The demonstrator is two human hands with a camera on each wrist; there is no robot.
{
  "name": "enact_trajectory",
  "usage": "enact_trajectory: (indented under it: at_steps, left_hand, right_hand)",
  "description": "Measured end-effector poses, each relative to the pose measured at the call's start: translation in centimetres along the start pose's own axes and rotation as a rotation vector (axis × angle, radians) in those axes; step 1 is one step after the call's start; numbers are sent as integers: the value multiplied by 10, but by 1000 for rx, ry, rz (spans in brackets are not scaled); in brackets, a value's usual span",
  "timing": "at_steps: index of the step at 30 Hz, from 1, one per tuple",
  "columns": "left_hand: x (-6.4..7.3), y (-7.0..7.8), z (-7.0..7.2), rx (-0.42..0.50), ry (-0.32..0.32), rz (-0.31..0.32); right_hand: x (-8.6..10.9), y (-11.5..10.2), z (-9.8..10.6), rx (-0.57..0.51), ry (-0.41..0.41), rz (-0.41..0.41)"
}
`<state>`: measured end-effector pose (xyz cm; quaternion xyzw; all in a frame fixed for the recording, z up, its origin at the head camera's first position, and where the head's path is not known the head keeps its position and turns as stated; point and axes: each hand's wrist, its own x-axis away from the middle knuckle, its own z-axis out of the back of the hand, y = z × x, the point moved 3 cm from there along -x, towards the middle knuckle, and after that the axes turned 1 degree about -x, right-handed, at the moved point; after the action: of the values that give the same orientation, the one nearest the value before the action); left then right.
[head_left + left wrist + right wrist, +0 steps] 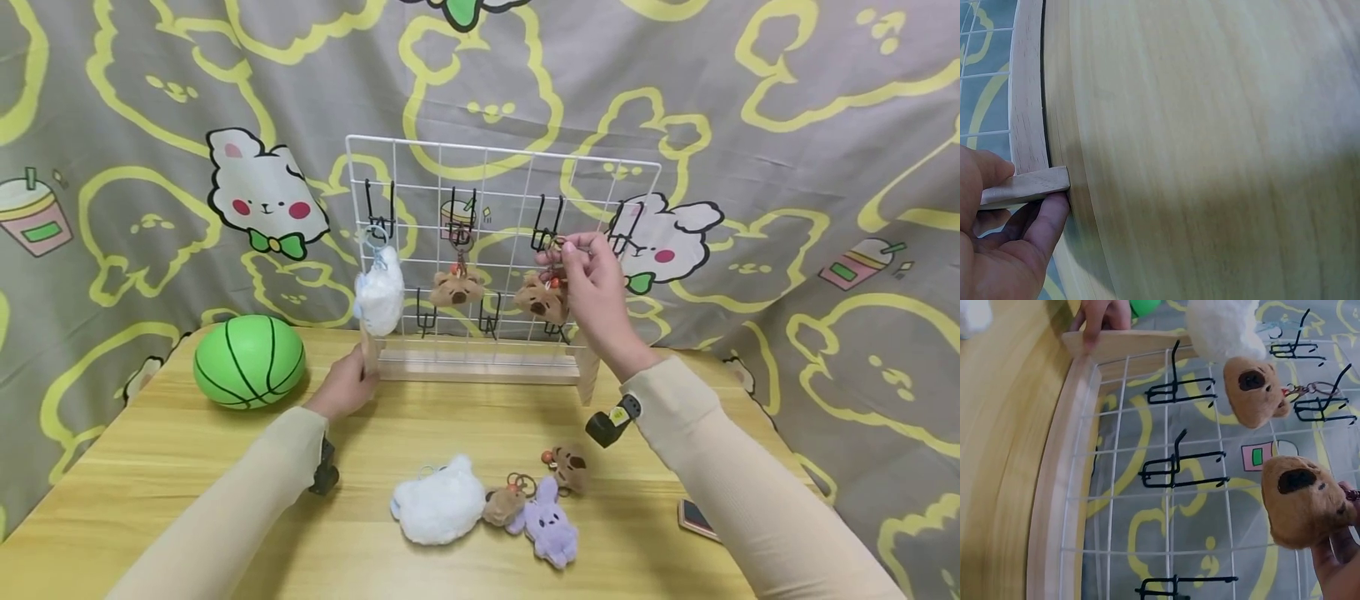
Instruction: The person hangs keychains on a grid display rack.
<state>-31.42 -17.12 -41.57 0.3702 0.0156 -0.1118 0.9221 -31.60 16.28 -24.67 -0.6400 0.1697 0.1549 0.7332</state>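
Observation:
A white wire grid rack [504,152] with black hooks stands upright in a wooden base [480,369]. My left hand [347,385] grips the base's left wooden foot [1029,186] between thumb and fingers. Up at the third upper hook [548,223], my right hand [600,283] pinches the ring of a brown bear keychain [542,300], whose plush head [1304,500] hangs below the fingers. Another brown bear keychain [456,288] hangs from the second hook, and a white plush keychain [380,292] from the first.
A green ball [250,361] sits at the table's left. In front of the rack lie a white plush [441,502], a brown bear keychain [504,506], a purple rabbit plush [551,529] and another brown keychain [567,467]. A dark flat object [697,518] lies at right.

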Motion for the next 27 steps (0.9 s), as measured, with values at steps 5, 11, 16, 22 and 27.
enact_trajectory:
  at_steps: [5, 11, 16, 22, 27]
  left_hand:
    - [-1, 2, 0, -8, 6, -6]
    - [0, 2, 0, -3, 5, -8]
    - [-1, 0, -1, 0, 8, -12]
    - [-1, 0, -2, 4, 5, -25]
    - [0, 1, -1, 2, 4, -27]
  right_hand:
    - [-2, 5, 3, -33, 8, -18]
    - [1, 12, 10, 21, 15, -61]
    - [6, 19, 15, 32, -2, -94]
    - [16, 29, 19, 37, -20, -128]
    - [29, 37, 17, 67, -31, -144]
